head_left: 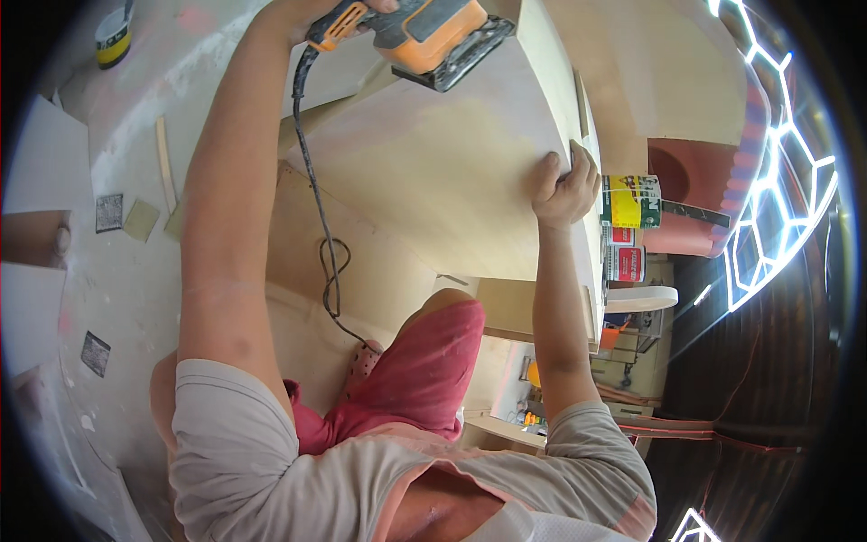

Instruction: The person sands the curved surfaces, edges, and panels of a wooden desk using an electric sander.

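My left hand, partly cut off by the upper edge of the view, is closed round the grip of an orange and grey electric sander. The sander's dark flat pad is against or very close to the pale panel of a wooden cabinet; I cannot tell which. From its grip a black cord hangs past the panel, loops once and runs down near my foot. My right hand is closed on the cabinet's right edge, the thumb on the panel face and the fingers bent over the edge.
Beside my right hand stand a yellow and green can and red-labelled cans. A white tape roll sits below them. Sanding sheets and a wooden strip lie on the dusty floor, with a paint tub farther off.
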